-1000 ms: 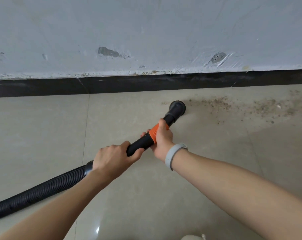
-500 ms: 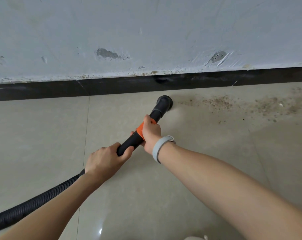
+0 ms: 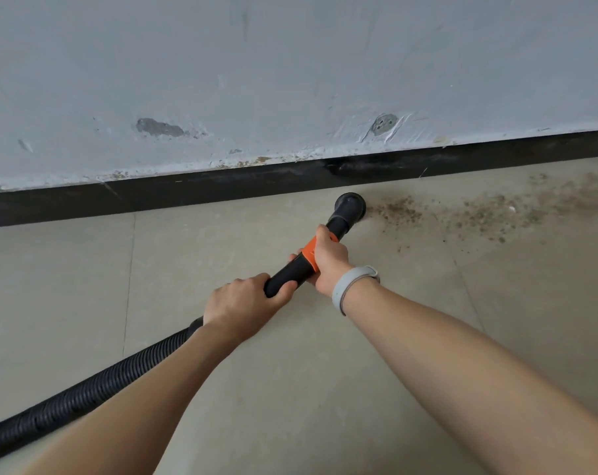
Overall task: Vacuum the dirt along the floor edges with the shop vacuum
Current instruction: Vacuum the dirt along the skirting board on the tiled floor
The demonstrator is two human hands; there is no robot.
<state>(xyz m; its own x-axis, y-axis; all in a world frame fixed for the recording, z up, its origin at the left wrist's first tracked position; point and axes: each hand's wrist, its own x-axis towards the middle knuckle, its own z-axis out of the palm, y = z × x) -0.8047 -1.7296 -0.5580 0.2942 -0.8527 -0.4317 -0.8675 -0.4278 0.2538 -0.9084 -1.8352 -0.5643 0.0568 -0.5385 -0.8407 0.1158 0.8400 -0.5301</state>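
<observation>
Head view: both hands' fingers wrap the rigid wand [image 3: 290, 274], left hand [image 3: 244, 301] behind right hand [image 3: 330, 260]; nozzle [image 3: 349, 204] at the baseboard [image 3: 188, 190], apparently touching dirt [image 3: 398, 210]. Light tool; ribbed hose [image 3: 85, 394] likely drags.

Scuffed pale wall [image 3: 290, 63], black skirting [image 3: 188, 186], glossy beige floor tiles [image 3: 51, 286]

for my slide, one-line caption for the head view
Both hands grip the black vacuum wand, round nozzle at the brown dirt by the black baseboard.

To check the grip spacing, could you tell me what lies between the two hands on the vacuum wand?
In the head view, only a short bare stretch of black wand shows between the left hand and right hand.
</observation>
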